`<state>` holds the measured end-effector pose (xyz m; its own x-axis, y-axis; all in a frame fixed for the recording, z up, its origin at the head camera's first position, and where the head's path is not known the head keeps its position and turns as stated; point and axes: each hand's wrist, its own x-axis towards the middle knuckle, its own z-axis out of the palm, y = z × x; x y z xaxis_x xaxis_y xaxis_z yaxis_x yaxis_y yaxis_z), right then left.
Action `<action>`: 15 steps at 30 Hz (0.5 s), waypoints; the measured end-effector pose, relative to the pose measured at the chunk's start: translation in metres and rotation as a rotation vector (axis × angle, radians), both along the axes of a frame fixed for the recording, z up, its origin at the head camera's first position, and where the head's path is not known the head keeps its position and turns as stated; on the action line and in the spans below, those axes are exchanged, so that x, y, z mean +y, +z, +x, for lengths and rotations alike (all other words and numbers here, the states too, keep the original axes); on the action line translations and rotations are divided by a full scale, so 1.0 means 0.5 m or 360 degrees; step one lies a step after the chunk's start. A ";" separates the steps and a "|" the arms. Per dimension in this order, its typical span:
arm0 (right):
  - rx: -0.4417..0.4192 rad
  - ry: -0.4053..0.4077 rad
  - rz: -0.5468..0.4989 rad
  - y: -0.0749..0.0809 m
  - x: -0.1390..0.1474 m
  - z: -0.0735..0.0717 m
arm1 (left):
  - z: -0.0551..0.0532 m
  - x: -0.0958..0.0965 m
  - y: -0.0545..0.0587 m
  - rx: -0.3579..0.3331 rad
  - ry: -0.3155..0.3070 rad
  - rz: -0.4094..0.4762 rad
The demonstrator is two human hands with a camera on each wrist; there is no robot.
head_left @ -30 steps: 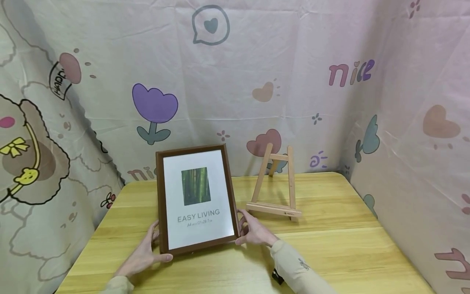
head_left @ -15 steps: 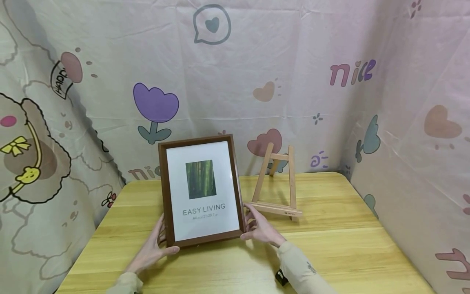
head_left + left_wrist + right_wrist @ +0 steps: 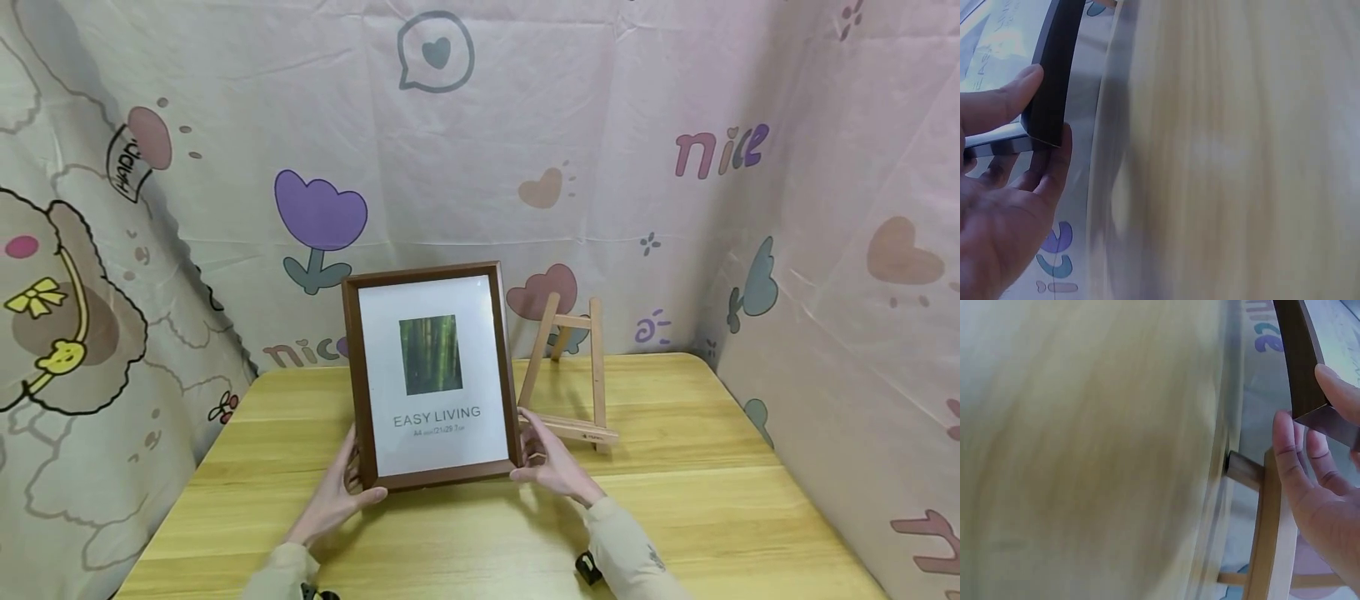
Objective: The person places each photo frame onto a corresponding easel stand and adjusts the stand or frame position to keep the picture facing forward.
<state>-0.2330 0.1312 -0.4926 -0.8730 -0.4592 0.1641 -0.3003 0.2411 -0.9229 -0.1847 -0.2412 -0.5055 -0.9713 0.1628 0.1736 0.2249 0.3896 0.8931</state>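
Both hands hold a brown picture frame (image 3: 438,379) near its lower corners, tilted slightly to the left. Its white insert carries a green bamboo picture and the words "EASY LIVING". My left hand (image 3: 337,492) grips the lower left corner, thumb on the front, fingers around the side and back, as the left wrist view also shows on the frame's dark edge (image 3: 1054,81). My right hand (image 3: 551,458) grips the lower right corner the same way, its thumb (image 3: 1338,394) on the front. Just right of the frame stands a small wooden easel (image 3: 597,367), its ledge partly behind the right hand.
The easel stands toward the back of a light wooden table (image 3: 697,500). A printed fabric backdrop (image 3: 480,125) hangs behind the table and along both sides. Dark wrist devices sit at the sleeves, the right one (image 3: 588,568) low over the table.
The picture frame has moved right and upward in the head view, closer to the easel, with both hands keeping their hold. The easel has stayed where it was.
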 end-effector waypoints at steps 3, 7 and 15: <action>0.0043 -0.0013 0.0019 0.000 0.010 0.001 | -0.005 0.010 0.002 -0.0004 -0.0017 0.0034; 0.0075 -0.0038 0.0039 0.002 0.022 0.003 | -0.011 0.024 0.004 0.0008 -0.0012 0.0037; 0.0036 -0.0097 0.0011 0.011 0.048 0.006 | -0.032 0.053 0.004 0.0024 -0.0026 0.0058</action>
<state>-0.2299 0.1552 -0.4871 -0.8956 -0.4062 0.1814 -0.3057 0.2659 -0.9143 -0.2005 -0.2148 -0.5035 -0.9658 0.1716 0.1941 0.2442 0.3530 0.9032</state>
